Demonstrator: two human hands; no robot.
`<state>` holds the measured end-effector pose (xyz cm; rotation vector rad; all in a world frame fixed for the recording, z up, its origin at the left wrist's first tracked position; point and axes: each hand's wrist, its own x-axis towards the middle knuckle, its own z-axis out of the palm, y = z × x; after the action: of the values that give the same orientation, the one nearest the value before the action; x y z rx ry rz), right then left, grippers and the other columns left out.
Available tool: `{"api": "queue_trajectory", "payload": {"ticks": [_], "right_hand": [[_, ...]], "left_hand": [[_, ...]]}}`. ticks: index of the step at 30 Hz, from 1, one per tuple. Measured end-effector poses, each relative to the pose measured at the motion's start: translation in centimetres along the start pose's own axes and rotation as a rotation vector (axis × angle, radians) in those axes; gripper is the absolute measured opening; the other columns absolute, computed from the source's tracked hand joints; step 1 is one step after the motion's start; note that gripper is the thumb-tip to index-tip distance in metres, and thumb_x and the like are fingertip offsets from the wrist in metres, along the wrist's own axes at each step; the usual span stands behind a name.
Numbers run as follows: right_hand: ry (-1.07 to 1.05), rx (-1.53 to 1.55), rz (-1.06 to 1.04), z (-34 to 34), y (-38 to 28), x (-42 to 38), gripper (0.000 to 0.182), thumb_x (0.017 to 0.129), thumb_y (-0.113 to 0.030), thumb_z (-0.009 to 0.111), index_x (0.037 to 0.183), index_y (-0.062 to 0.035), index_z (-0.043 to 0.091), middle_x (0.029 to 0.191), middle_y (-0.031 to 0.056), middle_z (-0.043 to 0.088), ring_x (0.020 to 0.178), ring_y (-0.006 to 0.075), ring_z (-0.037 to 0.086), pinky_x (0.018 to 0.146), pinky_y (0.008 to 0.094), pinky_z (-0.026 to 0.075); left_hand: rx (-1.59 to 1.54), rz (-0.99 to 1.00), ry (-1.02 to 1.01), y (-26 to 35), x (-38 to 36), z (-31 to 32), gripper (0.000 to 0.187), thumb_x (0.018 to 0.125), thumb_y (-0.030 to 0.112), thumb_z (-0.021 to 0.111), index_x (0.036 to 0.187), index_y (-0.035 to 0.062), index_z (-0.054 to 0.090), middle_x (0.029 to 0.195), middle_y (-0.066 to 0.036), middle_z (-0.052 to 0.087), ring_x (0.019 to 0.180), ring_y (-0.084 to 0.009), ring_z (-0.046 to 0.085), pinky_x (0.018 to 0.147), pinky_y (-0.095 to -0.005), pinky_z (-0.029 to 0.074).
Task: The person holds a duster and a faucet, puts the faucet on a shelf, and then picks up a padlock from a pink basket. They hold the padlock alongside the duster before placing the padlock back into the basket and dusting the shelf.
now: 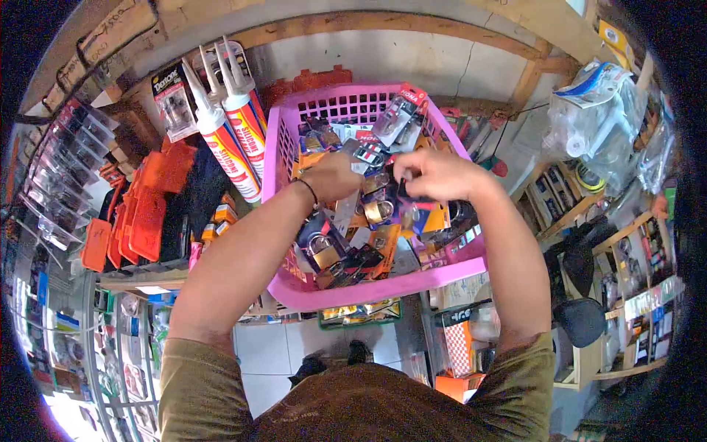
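A pink plastic basket [375, 289] holds a jumble of packaged padlocks and small hardware. Over its middle, my left hand [333, 177] has its fingers curled down among the packs, their tips hidden. To the right of it, my right hand [434, 174] is bent with thumb and fingers close together at a dark item too small to name. Between and below the hands lies a brass padlock [378, 212]. Another brass padlock [324, 254] rests nearer the front rim. A blister pack with a red top [399, 118] leans at the basket's back right.
Silicone tubes [228, 147] stand left of the basket, beside orange plastic cases [151, 214]. Clear organizer drawers [66, 173] are at the far left. Plastic-wrapped goods [600, 118] hang at the right above shelves of small stock. A wooden beam [383, 22] runs along the back.
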<state>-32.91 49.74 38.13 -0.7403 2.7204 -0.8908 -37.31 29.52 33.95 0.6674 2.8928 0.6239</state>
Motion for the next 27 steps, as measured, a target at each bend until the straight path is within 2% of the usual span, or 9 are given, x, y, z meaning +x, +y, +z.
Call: {"api": "queue_trajectory", "payload": {"ticks": [3,4,8,12,14,18,21,24,27], "right_hand": [[-0.38,0.032,0.237,-0.4,-0.9,-0.4,0.022,0.064,-0.009,0.059,0.085,-0.0072,0.055,0.065,0.0025,0.051,0.063,0.0128,0.049,0.056,0.0276,0.04],[-0.348,-0.202,-0.037,-0.4,-0.5,-0.4,0.026,0.063,-0.012,0.061,0.088,-0.0072,0.056,0.069,0.0065,0.055,0.064,0.0179,0.053,0.058,0.0301,0.042],[-0.336,-0.374,0.017,0.5,-0.1,-0.5,0.028,0.061,-0.019,0.065,0.086,-0.0073,0.06,0.076,0.0117,0.06,0.07,0.0254,0.058,0.062,0.0339,0.044],[-0.401,-0.357,0.043,-0.2,-0.4,-0.6,0.026,0.059,-0.022,0.067,0.081,-0.0071,0.064,0.074,0.0118,0.062,0.071,0.0255,0.058,0.064,0.034,0.045],[-0.447,-0.381,0.071,-0.1,-0.3,-0.6,0.027,0.059,-0.023,0.068,0.081,-0.0072,0.064,0.074,0.0115,0.062,0.071,0.0254,0.059,0.064,0.0339,0.045],[-0.524,-0.47,0.164,0.8,-1.6,-0.8,0.031,0.059,-0.025,0.069,0.084,-0.0081,0.064,0.075,0.0111,0.062,0.072,0.0247,0.059,0.065,0.0331,0.045],[-0.258,-0.484,0.07,1.0,-1.5,-0.7,0.032,0.06,-0.034,0.068,0.076,-0.007,0.063,0.072,0.0115,0.061,0.071,0.0266,0.059,0.063,0.0356,0.046],[0.017,-0.565,-0.065,1.1,-1.8,0.0,0.039,0.063,-0.045,0.064,0.066,-0.0062,0.059,0.069,0.0117,0.059,0.069,0.0292,0.058,0.06,0.0389,0.046],[0.173,-0.561,-0.161,1.4,-1.9,0.2,0.048,0.071,-0.054,0.052,0.08,-0.0076,0.061,0.075,0.0155,0.06,0.072,0.032,0.059,0.064,0.0419,0.047]], "left_hand": [[-0.284,0.091,-0.208,-0.2,0.3,0.4,0.039,0.067,0.015,0.056,0.106,0.0072,0.054,0.078,-0.01,0.061,0.07,-0.0144,0.059,0.058,-0.028,0.049],[-0.287,0.088,-0.207,-0.2,0.2,0.4,0.039,0.067,0.015,0.056,0.106,0.0072,0.054,0.078,-0.01,0.061,0.07,-0.0144,0.059,0.058,-0.028,0.049],[-0.434,0.165,-0.412,-0.9,0.0,0.9,0.043,0.068,0.016,0.06,0.108,0.0087,0.045,0.084,-0.006,0.056,0.068,-0.0136,0.055,0.052,-0.0285,0.047],[-0.205,0.095,-0.666,-0.2,-0.3,0.4,0.048,0.068,0.023,0.066,0.106,0.0087,0.041,0.078,-0.002,0.053,0.064,-0.0119,0.052,0.049,-0.025,0.045],[-0.231,0.05,-0.558,-0.1,-0.6,0.3,0.049,0.064,0.031,0.064,0.1,0.0034,0.047,0.071,-0.009,0.059,0.052,-0.0122,0.053,0.044,-0.026,0.043],[-0.386,0.124,-0.454,0.1,-0.5,-0.6,0.063,0.065,0.038,0.062,0.106,-0.0052,0.04,0.076,-0.013,0.059,0.063,-0.0163,0.057,0.054,-0.0285,0.047],[-0.23,0.147,-0.091,0.8,-0.3,-1.2,0.08,0.064,0.047,0.064,0.103,-0.0159,0.035,0.094,-0.024,0.053,0.082,-0.0274,0.057,0.069,-0.031,0.046],[-0.273,0.033,0.124,1.7,-0.8,-1.5,0.083,0.062,0.049,0.066,0.103,-0.0157,0.034,0.098,-0.026,0.052,0.087,-0.0304,0.055,0.073,-0.0311,0.045],[-0.39,-0.021,0.196,0.8,0.2,-0.9,0.096,0.063,0.067,0.053,0.104,-0.0166,0.03,0.076,-0.021,0.053,0.064,-0.0243,0.057,0.054,-0.0295,0.046]]}}
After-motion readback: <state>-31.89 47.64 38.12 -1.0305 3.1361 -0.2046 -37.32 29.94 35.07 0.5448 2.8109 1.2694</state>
